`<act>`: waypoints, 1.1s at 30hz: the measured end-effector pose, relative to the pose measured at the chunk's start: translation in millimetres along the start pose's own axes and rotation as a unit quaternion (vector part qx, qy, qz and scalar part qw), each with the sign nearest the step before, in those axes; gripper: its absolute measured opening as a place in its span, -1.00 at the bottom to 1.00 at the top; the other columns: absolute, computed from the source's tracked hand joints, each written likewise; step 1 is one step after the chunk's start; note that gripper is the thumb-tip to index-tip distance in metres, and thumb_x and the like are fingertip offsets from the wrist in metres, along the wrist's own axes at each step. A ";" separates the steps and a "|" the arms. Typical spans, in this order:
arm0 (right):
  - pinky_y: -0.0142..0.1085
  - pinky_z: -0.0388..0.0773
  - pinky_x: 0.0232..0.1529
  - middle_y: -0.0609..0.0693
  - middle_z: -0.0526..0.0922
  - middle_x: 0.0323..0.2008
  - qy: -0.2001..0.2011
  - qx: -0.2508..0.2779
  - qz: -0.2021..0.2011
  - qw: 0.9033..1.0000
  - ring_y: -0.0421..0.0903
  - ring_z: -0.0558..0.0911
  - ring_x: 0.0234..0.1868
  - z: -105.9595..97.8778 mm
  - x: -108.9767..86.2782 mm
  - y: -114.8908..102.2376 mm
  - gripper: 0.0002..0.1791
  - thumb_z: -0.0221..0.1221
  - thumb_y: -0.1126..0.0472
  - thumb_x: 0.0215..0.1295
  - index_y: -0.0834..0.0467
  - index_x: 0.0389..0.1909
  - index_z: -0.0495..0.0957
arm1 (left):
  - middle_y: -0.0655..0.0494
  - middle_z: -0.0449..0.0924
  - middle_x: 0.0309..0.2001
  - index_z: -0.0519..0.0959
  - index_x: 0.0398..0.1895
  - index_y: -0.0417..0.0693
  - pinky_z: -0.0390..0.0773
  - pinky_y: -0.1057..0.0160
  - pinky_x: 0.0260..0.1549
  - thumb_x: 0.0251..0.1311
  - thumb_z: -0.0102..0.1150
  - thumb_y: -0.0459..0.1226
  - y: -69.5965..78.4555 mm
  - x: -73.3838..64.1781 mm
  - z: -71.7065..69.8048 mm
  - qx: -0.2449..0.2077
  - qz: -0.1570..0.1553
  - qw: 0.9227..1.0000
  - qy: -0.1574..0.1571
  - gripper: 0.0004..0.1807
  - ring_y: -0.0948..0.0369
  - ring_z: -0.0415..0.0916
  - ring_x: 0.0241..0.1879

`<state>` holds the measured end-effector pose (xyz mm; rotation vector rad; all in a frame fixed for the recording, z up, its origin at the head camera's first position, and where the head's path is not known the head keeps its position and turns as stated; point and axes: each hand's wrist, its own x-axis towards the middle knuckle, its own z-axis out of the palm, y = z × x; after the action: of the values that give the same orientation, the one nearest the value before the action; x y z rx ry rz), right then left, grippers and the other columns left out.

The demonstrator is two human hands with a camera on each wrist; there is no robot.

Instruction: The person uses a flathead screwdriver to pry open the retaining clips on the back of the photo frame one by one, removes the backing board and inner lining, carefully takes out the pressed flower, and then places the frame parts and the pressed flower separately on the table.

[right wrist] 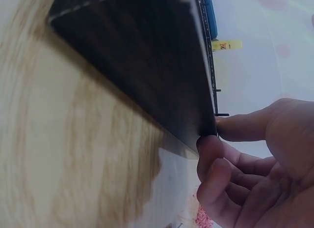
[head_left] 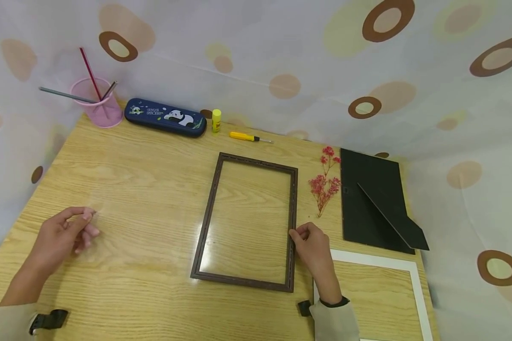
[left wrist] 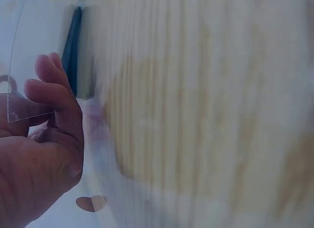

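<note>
A dark brown picture frame (head_left: 206, 215) lies on the wooden table, or just above it, with wood grain visible through its opening. My right hand (head_left: 313, 246) pinches its right side between thumb and fingers; in the right wrist view the dark outer side of the frame (right wrist: 132, 61) looks tilted. Over the left part of the table, my left hand (head_left: 59, 239) pinches a clear sheet (left wrist: 30, 36) near one corner. Its thin edge and corner show in the left wrist view, but its full outline is hard to make out in the head view.
A black backing board (head_left: 362, 213) with a raised stand leg, a white mat frame (head_left: 375, 259) and pink dried flowers (head_left: 324, 187) lie right. Along the back are a yellow screwdriver (head_left: 242, 136), glue stick (head_left: 216, 121), pencil case (head_left: 158, 115) and pink pencil cup (head_left: 104, 113).
</note>
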<state>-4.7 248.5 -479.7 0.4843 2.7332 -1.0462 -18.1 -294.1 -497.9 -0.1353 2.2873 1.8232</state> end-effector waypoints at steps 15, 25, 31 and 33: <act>-0.26 0.38 -0.53 0.06 0.56 -0.48 0.003 0.001 0.000 1.000 -0.10 0.46 -0.58 2.9 -0.7 3.8 -0.79 0.25 0.16 0.38 0.27 -0.27 0.57 | -0.05 0.64 -0.45 0.38 0.22 -0.49 0.51 0.23 -0.65 0.57 -0.15 -0.08 9.9 17.1 -5.1 0.223 -0.002 0.975 0.016 -0.44 0.19 0.52 -0.62; -0.26 0.38 -0.53 0.05 0.54 -0.50 0.004 0.007 -0.005 1.000 -0.10 0.45 -0.58 2.0 -1.0 1.9 -0.79 0.23 0.17 0.40 0.27 -0.26 0.56 | -0.44 0.57 -0.11 0.51 0.06 -0.49 0.50 -0.18 -0.34 0.54 -0.09 -0.06 20.7 23.6 -3.4 0.344 -0.001 0.938 0.047 -0.45 -0.31 0.53 -0.17; -0.27 0.37 -0.54 0.05 0.53 -0.50 0.002 0.007 -0.002 1.000 -0.11 0.45 -0.58 2.5 -1.4 2.2 -0.79 0.22 0.17 0.41 0.27 -0.25 0.55 | -0.42 0.61 -0.19 0.57 -0.03 -0.51 0.51 -0.15 -0.36 0.48 0.04 -0.08 23.8 25.5 -2.2 0.353 0.007 0.933 0.070 -0.47 -0.26 0.55 -0.24; -0.27 0.37 -0.54 0.05 0.53 -0.50 0.001 0.007 0.000 1.000 -0.11 0.45 -0.57 2.4 -2.1 1.7 -0.80 0.22 0.18 0.40 0.28 -0.25 0.55 | -0.41 0.62 -0.21 0.59 -0.06 -0.50 0.52 -0.13 -0.37 0.45 0.08 -0.07 24.0 26.6 -2.6 0.356 0.005 0.932 0.075 -0.48 -0.24 0.56 -0.27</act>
<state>-2.0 247.5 -481.9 0.4879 2.7286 -1.0667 -49.1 -289.6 -480.4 -0.1437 2.8924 0.9040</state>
